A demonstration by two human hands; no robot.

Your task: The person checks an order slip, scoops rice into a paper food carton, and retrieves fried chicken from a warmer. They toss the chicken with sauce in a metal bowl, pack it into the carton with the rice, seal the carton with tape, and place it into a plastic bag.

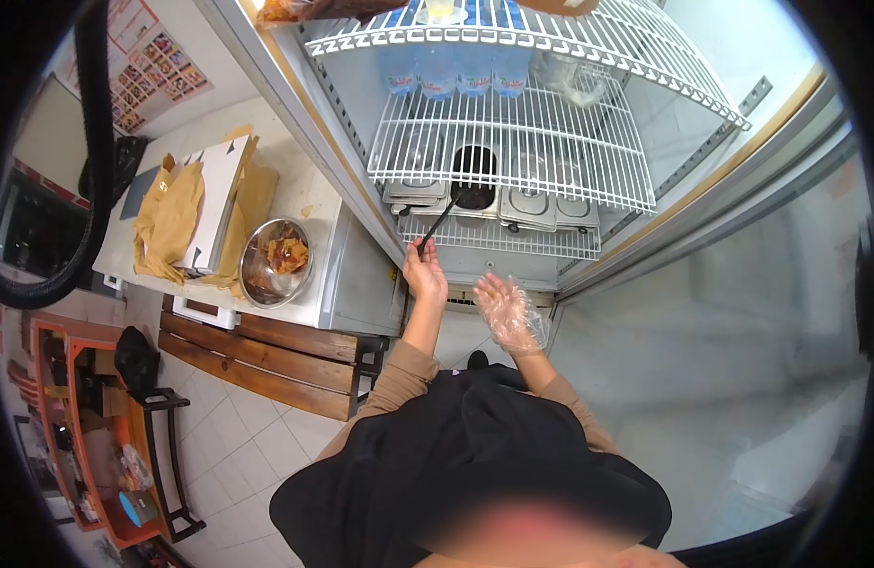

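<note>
Bare-skinned, my left hand [425, 273] grips the handle of a black utensil [441, 225] in front of the fridge's lower shelf. The utensil's far end reaches into an uncovered container of dark contents [475, 193]. My right hand [505, 310], in a clear plastic glove, is held up with its fingers apart and nothing in it, just below the lower shelf. Lidded metal containers [527, 205] stand on either side of the dark one. A metal bowl [277, 263] with reddish-brown food sits on the counter at the left.
White wire shelves [513, 137] cross above the containers, with bottles [456, 74] at the back. The fridge's glass door [683, 322] stands on the right. Brown paper [169, 218] lies on the counter [314, 204]; below is a wooden bench [257, 364].
</note>
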